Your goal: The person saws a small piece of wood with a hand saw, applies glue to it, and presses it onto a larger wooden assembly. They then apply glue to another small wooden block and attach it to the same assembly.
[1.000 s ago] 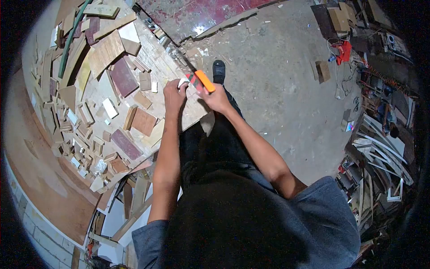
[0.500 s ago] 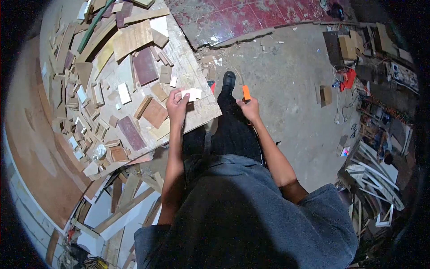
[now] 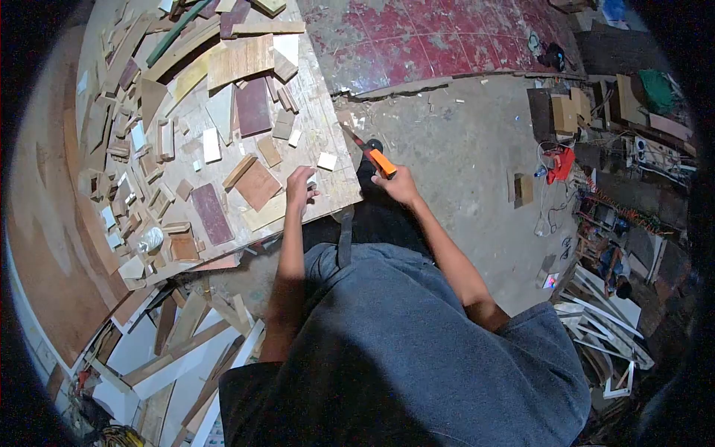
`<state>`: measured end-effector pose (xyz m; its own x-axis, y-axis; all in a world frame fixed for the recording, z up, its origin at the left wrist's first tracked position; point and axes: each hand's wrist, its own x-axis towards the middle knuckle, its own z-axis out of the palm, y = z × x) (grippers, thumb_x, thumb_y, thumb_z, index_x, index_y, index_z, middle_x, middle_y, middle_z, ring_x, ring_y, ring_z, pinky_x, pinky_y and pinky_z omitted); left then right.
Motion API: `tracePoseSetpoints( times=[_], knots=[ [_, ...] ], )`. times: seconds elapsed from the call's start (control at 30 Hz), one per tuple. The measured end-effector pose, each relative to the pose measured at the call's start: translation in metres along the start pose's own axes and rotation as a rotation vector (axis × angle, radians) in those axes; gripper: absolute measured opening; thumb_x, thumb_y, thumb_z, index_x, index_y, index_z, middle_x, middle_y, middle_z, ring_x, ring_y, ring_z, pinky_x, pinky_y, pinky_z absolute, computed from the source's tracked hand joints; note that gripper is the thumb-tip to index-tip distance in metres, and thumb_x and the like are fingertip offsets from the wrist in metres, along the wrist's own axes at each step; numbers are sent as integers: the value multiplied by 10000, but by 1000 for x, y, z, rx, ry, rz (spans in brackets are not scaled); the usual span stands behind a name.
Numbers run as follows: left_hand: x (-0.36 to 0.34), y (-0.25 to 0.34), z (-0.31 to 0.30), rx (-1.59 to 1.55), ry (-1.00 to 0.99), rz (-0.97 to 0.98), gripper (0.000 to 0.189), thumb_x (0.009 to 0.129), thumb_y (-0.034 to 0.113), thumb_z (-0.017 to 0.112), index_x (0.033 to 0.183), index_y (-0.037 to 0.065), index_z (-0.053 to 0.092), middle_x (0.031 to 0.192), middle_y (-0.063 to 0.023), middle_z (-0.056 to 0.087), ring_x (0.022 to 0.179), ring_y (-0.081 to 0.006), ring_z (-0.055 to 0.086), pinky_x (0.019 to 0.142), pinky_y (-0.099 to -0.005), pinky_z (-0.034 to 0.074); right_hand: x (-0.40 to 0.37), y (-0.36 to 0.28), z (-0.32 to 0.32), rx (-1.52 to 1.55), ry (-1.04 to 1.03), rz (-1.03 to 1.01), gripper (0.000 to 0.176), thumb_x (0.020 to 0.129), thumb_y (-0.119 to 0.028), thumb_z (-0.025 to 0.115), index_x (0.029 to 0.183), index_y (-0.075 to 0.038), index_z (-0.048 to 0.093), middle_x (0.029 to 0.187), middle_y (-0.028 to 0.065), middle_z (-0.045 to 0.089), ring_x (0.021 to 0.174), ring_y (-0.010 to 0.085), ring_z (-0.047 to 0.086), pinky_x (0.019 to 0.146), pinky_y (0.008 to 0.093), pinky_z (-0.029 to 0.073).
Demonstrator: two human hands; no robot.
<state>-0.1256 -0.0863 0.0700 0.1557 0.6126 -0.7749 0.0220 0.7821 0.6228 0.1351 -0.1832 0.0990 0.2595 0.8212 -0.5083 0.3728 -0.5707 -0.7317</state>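
Observation:
My right hand [image 3: 400, 184] is closed around the orange handle of a handsaw [image 3: 382, 163]. Its narrow blade points up and left toward the table's right edge. Over the near right corner of the wooden table [image 3: 331, 195], my left hand [image 3: 299, 189] has its fingers curled, with a small white block [image 3: 312, 179] showing between thumb and fingers, partly hidden. Just beyond that hand a white square piece [image 3: 326, 161] lies flat near the table edge. A brown square board [image 3: 258, 187] lies to the left of my left hand.
Many wood offcuts cover the table, among them a dark red board [image 3: 253, 106] and a green strip [image 3: 176, 33]. Planks [image 3: 186, 357] are heaped below the table at left. A carton [image 3: 521, 190] and white frame pieces [image 3: 607, 316] are on the right.
The saw has swung up and left, so its blade now shows beside the table. My left hand has drawn back slightly; a white piece now lies on the table beyond it.

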Motion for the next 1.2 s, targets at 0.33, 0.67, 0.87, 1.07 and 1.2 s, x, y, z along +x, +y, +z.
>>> tracePoseSetpoints(
  times=[0.33,0.67,0.87,1.07,1.2],
  knots=[
    [17,-11,-5,365,251,171,336,855,356,624,770,43,716,570,-34,538,522,-148,508,505,-313,411,0,10,-35,-93,13,75,305,740,-199,796,721,-7,560,628,35,542,610,134,504,594,326,433],
    [28,-12,-11,388,307,246,393,944,371,525,991,24,704,866,-176,677,833,-305,635,798,-402,469,1,12,-49,-127,83,72,300,743,-233,797,750,2,611,631,76,590,615,153,554,612,348,462],
    [-5,14,4,995,436,411,464,834,231,684,1251,75,553,1255,-169,548,1145,-350,528,961,-453,436,0,20,-43,-106,22,91,360,731,-306,815,786,-5,626,643,102,605,625,202,597,635,374,476],
    [-17,23,33,1276,254,754,648,700,141,794,1298,111,548,1249,-118,529,1154,-323,504,952,-458,428,-6,16,-43,-76,-14,120,314,744,-232,789,722,-9,569,629,20,541,616,121,508,590,330,434],
    [0,19,49,1302,173,781,502,717,91,768,1189,72,600,1166,-114,568,1071,-307,541,875,-447,455,-12,19,-43,-50,20,107,320,759,-232,787,707,-16,557,623,6,528,607,109,488,578,319,417]
  ],
)
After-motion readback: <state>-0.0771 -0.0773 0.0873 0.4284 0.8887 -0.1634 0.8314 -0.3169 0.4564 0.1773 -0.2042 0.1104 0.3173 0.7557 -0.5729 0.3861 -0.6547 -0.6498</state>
